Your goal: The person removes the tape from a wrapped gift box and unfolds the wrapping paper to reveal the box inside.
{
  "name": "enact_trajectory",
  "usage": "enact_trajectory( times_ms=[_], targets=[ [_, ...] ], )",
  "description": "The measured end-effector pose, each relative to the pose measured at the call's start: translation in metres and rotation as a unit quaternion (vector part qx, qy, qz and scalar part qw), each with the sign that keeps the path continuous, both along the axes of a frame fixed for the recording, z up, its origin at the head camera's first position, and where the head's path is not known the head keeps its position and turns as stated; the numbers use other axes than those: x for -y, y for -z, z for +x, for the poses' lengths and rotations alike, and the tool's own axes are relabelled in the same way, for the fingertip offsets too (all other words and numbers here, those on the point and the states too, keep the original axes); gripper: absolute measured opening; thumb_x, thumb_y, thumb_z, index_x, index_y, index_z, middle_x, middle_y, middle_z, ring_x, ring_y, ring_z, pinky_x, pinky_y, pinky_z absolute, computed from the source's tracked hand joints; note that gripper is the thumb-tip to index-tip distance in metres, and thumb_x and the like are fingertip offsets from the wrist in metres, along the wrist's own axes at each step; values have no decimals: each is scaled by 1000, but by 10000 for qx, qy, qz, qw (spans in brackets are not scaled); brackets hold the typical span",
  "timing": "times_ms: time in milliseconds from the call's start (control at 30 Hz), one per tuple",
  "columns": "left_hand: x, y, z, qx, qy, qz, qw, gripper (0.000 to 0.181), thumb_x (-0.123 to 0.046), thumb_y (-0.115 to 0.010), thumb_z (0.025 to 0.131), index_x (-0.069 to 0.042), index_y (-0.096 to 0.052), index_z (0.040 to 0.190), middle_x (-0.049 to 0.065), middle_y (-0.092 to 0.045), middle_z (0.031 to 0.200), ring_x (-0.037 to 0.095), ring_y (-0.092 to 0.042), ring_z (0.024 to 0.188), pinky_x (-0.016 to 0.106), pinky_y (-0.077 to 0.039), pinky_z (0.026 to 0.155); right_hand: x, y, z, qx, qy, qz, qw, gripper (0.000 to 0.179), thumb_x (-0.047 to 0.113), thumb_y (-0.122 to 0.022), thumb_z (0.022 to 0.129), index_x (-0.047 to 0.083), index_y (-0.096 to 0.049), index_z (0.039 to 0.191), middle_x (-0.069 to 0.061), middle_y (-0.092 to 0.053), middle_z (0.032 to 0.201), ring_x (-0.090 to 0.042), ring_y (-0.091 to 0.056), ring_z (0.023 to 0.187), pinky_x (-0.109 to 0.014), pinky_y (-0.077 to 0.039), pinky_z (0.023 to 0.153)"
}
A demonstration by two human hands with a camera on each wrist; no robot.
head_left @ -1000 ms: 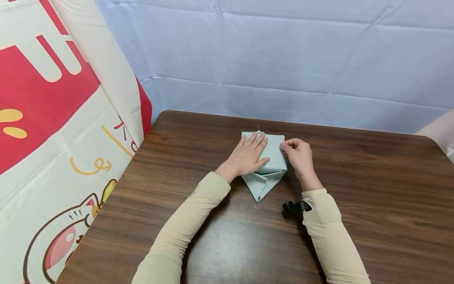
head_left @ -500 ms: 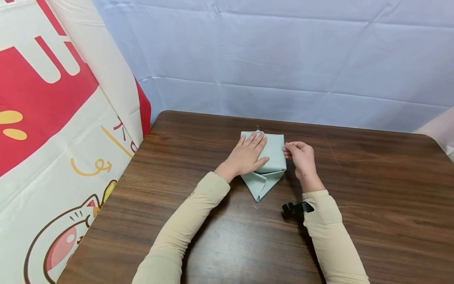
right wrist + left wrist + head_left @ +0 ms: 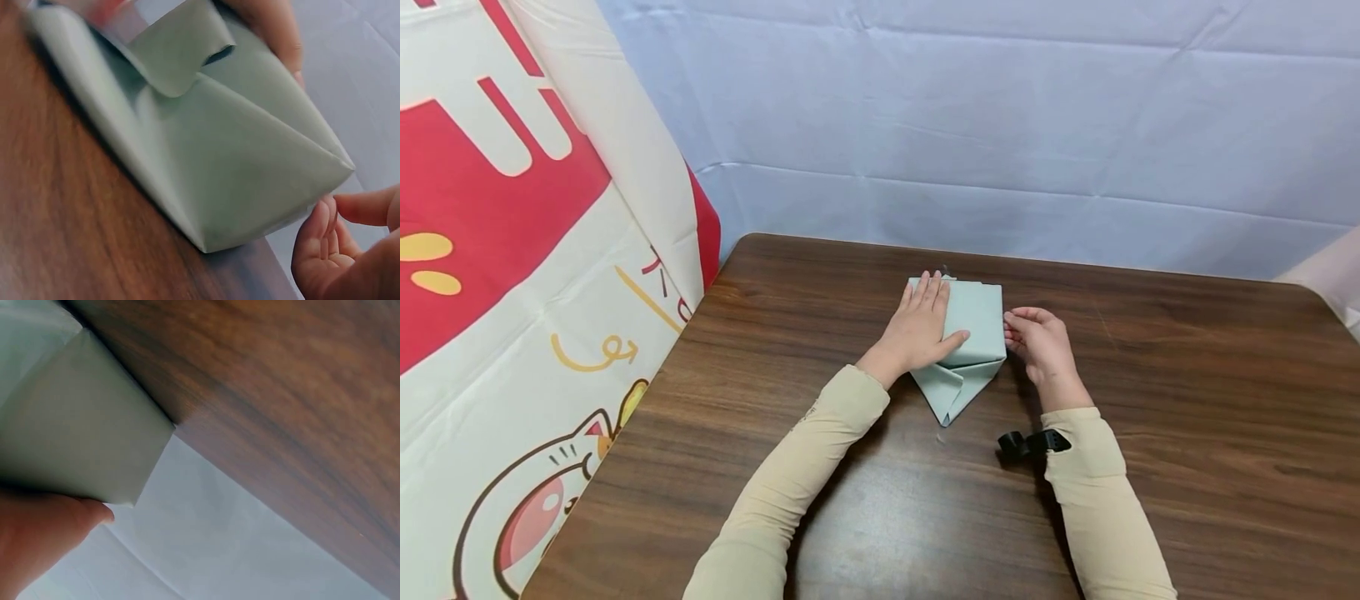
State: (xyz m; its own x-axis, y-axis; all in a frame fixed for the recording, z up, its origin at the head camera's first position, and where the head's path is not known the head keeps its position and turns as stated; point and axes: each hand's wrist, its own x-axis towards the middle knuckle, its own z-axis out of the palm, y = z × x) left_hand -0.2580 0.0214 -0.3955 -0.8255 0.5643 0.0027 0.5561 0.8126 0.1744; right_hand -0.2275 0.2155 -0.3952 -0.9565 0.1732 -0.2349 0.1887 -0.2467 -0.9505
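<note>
A box-shaped parcel wrapped in pale green paper (image 3: 977, 312) lies on the table, a pointed folded flap (image 3: 955, 392) towards the person. My left hand (image 3: 917, 329) rests flat on its top, fingers together and thumb spread; in the left wrist view, the thumb (image 3: 75, 515) lies along the paper. Beside the parcel's right side is my right hand (image 3: 1041, 342), fingers bent. The right wrist view has thumb and fingertips (image 3: 331, 203) close together right at a lower corner of the wrapping; I cannot tell whether they pinch anything. Creased end folds (image 3: 262, 150) show there.
The brown wood-grain table (image 3: 1187, 400) reaches back to a pale blue-white cloth backdrop (image 3: 985, 125). A printed red and white cloth (image 3: 512, 275) hangs along the left edge. A black wrist strap (image 3: 1033, 443) sticks out from the right sleeve.
My right hand has slid along the parcel's right side towards the person and slightly outward. My left hand's fingers have drawn together and shifted a little left. The parcel stays in place.
</note>
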Motion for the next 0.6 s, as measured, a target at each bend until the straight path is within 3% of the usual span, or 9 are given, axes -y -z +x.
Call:
enact_trajectory(
  times_ms=[167, 333, 433, 500, 533, 600],
  targets=[
    [0, -1, 1, 116, -83, 58, 9999, 80, -57, -27, 98, -1, -3, 151, 15, 7, 156, 26, 10, 143, 37, 6, 114, -8, -1, 3, 166, -396, -1161, 9923, 11, 0, -49, 96, 4, -56, 89, -4, -59, 75, -11, -56, 69, -20, -50, 65],
    [1, -1, 0, 114, -64, 35, 9999, 80, -56, -27, 98, -1, -3, 151, 15, 7, 156, 27, 9, 143, 38, 4, 115, -11, -2, 3, 64, -432, -1314, 9904, 15, -3, -46, 96, 3, -55, 86, -5, -60, 74, -12, -57, 68, -20, -50, 65],
    [2, -1, 0, 145, -62, 22, 9999, 79, -56, -26, 99, -2, -2, 151, 14, 8, 156, 26, 10, 143, 37, 5, 114, -6, -2, 2, -251, -6, -633, 9977, 12, -3, -50, 94, 3, -56, 86, -1, -58, 76, -10, -58, 67, -20, -50, 65],
    [3, -2, -1, 180, -48, 35, 9998, 79, -56, -26, 99, -2, -2, 151, 14, 8, 156, 25, 11, 143, 37, 6, 114, -3, -2, 2, -580, 431, 242, 9971, 8, -2, -53, 93, 3, -57, 89, 1, -55, 79, -8, -55, 69, -19, -49, 66],
    [3, -1, -2, 195, -44, 52, 9998, 78, -56, -26, 99, -2, -2, 151, 14, 8, 157, 25, 12, 143, 37, 6, 114, -1, -2, 2, -778, 662, 777, 9917, 5, -1, -55, 92, 3, -57, 90, 2, -53, 81, -7, -53, 70, -18, -47, 66],
    [5, -1, -3, 206, -16, 110, 9997, 77, -55, -26, 99, -3, -3, 151, 14, 7, 157, 24, 12, 143, 37, 6, 114, 1, -2, 4, -1207, 1025, 1909, 9688, 2, 1, -58, 91, 3, -59, 91, 2, -51, 84, -7, -50, 73, -18, -44, 67]
  ],
)
